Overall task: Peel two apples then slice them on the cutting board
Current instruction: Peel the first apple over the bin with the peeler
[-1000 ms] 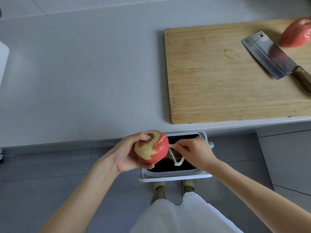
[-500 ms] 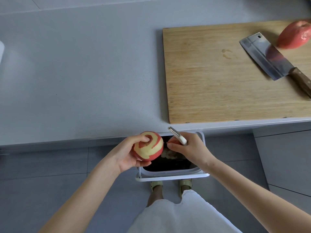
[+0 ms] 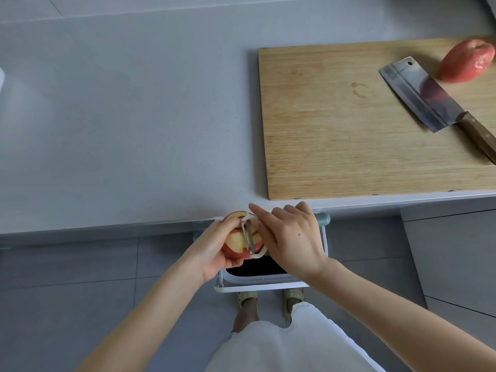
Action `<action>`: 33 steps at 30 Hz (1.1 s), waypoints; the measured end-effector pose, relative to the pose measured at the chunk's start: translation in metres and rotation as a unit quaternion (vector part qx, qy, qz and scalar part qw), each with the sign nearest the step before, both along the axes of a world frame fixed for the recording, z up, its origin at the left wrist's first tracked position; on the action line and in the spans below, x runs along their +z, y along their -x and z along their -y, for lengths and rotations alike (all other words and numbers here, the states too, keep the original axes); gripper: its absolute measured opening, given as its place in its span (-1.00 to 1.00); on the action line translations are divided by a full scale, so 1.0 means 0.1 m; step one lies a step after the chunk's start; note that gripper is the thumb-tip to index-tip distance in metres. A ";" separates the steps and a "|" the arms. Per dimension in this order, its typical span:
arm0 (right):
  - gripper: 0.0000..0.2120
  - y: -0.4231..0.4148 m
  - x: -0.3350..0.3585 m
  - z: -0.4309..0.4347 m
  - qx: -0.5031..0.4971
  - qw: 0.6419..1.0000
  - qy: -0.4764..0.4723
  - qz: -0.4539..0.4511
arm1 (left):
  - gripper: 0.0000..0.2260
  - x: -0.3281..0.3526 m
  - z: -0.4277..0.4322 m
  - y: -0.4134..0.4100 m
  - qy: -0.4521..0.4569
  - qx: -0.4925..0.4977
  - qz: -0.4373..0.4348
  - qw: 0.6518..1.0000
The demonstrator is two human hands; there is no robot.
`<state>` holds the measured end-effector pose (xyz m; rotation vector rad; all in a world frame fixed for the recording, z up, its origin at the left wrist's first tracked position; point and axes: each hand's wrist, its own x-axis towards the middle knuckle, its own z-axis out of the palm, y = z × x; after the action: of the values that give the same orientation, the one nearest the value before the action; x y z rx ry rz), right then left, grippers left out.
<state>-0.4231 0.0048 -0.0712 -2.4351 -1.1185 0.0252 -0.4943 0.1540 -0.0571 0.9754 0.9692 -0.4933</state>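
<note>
Holding half-peeled apple (image 3: 234, 244) in left hand (image 3: 212, 251), thumb laid over the top, fingers curled underneath. Gripping peeler (image 3: 249, 236) in right hand (image 3: 294, 237), back of hand facing up, knuckles bent, index finger stretched straight past the apple's top. Pressing peeler blade flat against the apple's right side. Angling both bare forearms in from the bottom corners, wrists close together, hands nearly touching.

home kitchen for sure, grey stone-look counter (image 3: 120, 116), wooden cutting board (image 3: 335, 135) at its front edge, cleaver (image 3: 418, 95) on it, scrap bin (image 3: 268, 283) hung below, tiled floor (image 3: 67, 291)
</note>
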 end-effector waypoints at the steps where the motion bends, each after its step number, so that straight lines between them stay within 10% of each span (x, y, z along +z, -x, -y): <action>1: -0.68 -0.01 -0.03 -0.02 0.001 1.000 -0.014 0.013 | -0.82 0.01 0.02 0.00 -0.005 -0.005 0.005 1.000; 17: -0.65 -0.28 0.02 0.08 0.118 0.983 -0.093 -0.108 | -0.61 0.07 -0.18 0.09 0.105 -0.070 0.033 0.991; 26: -0.70 -0.23 -0.24 0.20 0.031 0.987 0.028 -0.154 | -0.58 0.19 -0.36 -0.03 0.119 -0.054 0.093 0.987; 28: -0.58 -0.24 -0.09 0.20 -0.055 0.918 0.008 -0.392 | -0.60 0.15 -0.37 -0.02 0.057 -0.059 0.072 0.994; 30: -0.38 -0.25 0.05 0.19 -0.101 0.774 -0.067 -0.622 | -0.54 0.08 -0.35 0.00 0.020 -0.073 0.064 0.995; 33: -0.34 -0.17 0.13 0.08 -0.050 0.746 -0.099 -0.657 | -0.38 0.03 -0.26 0.00 0.012 -0.070 0.049 0.996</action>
<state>-0.4060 -0.0032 -0.0584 -1.5587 -0.2606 1.2831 -0.4939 0.1799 -0.0544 1.0399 0.8086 -0.5671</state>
